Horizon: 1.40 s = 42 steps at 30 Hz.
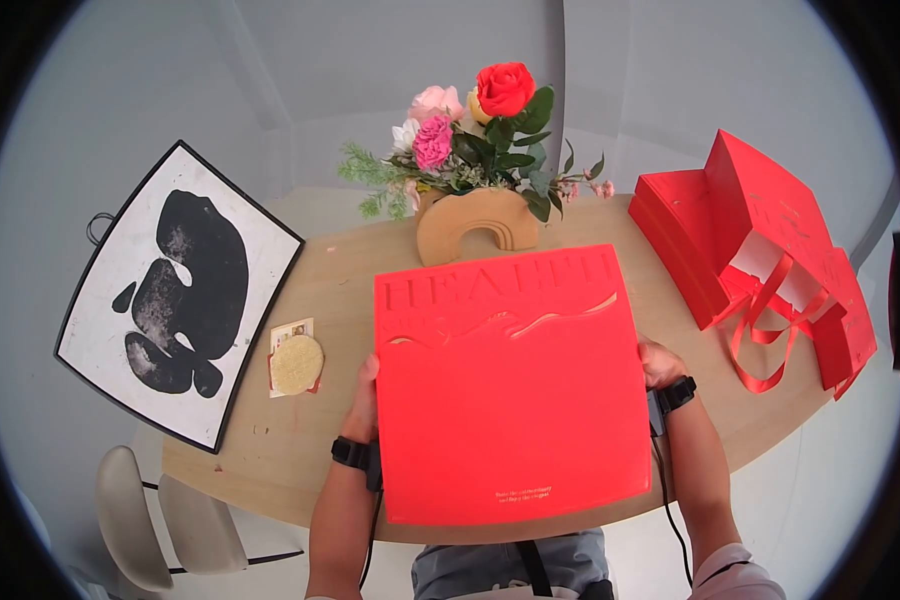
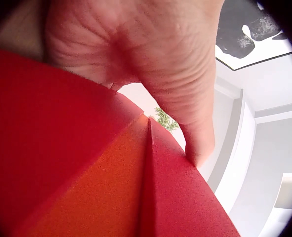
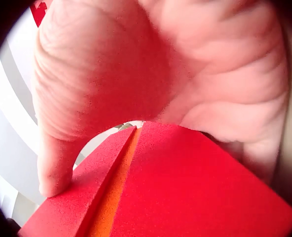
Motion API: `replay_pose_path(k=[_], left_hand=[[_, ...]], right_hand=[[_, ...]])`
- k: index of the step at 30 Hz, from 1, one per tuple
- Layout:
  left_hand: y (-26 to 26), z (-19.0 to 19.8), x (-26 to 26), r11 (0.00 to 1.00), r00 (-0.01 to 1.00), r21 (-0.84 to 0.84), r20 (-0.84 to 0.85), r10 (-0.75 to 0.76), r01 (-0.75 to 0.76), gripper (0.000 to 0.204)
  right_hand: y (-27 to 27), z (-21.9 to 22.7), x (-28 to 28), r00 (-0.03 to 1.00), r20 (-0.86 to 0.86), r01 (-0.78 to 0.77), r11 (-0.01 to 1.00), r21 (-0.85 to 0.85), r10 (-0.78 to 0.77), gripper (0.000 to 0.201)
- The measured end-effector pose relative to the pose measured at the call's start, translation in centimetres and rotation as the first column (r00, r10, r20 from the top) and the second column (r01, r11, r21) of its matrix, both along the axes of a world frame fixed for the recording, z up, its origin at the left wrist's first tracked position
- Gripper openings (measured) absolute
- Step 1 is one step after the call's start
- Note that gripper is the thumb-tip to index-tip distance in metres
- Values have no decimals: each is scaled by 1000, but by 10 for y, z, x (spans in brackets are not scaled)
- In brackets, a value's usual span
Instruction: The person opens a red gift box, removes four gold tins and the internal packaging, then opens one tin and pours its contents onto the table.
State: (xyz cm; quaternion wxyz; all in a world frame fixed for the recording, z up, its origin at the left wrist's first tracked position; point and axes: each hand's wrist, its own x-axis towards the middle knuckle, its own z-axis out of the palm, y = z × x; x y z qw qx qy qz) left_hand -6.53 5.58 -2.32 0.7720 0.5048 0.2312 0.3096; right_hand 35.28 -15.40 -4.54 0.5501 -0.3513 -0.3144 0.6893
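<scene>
A large square red gift box [image 1: 515,400] with "HEALTH" embossed along its far edge is held between both hands, over the near side of the table. My left hand [image 1: 366,388] grips its left side, thumb [image 2: 199,143] on the lid and the other fingers hidden beneath. On the opposite side my right hand [image 1: 660,366] holds it the same way, thumb [image 3: 56,173] pressed on the lid. Both wrist views show an orange strip along the box's side, between the lid and the lower part.
Behind the box stands an arch-shaped wooden vase [image 1: 470,222] with flowers [image 1: 435,142]. A red gift bag [image 1: 770,215] with ribbon handles lies at the right. To the left are a round beige pad [image 1: 297,364] on a card and a framed black-and-white picture [image 1: 228,400]. Chairs [image 1: 198,525] stand below left.
</scene>
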Motion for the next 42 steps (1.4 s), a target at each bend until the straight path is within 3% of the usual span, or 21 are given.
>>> replay_pose_path(k=[4, 9, 11, 12, 14, 15, 17, 20, 25, 42], left_hand=[[3, -14, -5, 994, 999, -102, 16, 31, -29, 76], [-6, -8, -8, 983, 989, -121, -75, 131, -139, 69], [-3, -23, -13, 965, 991, -254, 92, 93, -67, 60], [-4, -22, -13, 965, 991, -255, 92, 92, -66, 60], [-9, -16, -13, 989, 971, 6, -184, 149, -150, 46], [-13, -8, -11, 989, 972, 6, -184, 149, -150, 46], [-21, 9, -8, 929, 946, 359, -262, 191, -88, 36], [-28, 7, -13, 914, 966, 397, -193, 172, -83, 33], [-16, -22, -28, 956, 981, 282, -145, 127, -82, 37], [-30, -6, -20, 991, 993, 118, -92, 75, -64, 43]], right_hand=[[-1, 5, -11, 990, -24, 138, 990, 6, -138, 112], [0, -12, -3, 977, -148, 162, 986, 45, -154, 98], [0, -8, -7, 972, -157, 184, 982, 35, -177, 92], [1, 3, -16, 971, -101, 222, 974, 45, -216, 87], [1, 7, -20, 966, -44, 258, 964, 58, -256, 82], [-1, 5, -18, 968, -34, 249, 968, 18, -248, 77], [-2, 7, -18, 970, -24, 240, 971, -21, -240, 73], [-5, 12, -21, 958, 60, 284, 958, -41, -281, 71], [-11, -12, -10, 976, 80, 203, 979, 20, -203, 76], [-7, -22, -1, 975, 133, 169, 983, 67, -177, 83]])
